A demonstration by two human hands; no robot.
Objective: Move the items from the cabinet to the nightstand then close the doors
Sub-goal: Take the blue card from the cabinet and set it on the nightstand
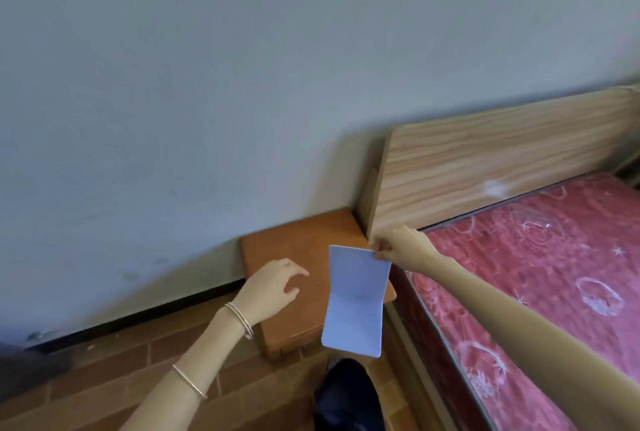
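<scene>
A small brown nightstand stands against the wall, beside the bed's headboard. My right hand pinches the top corner of a pale blue sheet of paper, which hangs bent over the nightstand's right front part. My left hand hovers over the nightstand's left side with its fingers spread and nothing in them. The cabinet is out of view.
A wooden headboard and a bed with a red patterned mattress fill the right side. A grey wall rises behind. The floor is brown brick-like tile. A dark shape sits below the nightstand.
</scene>
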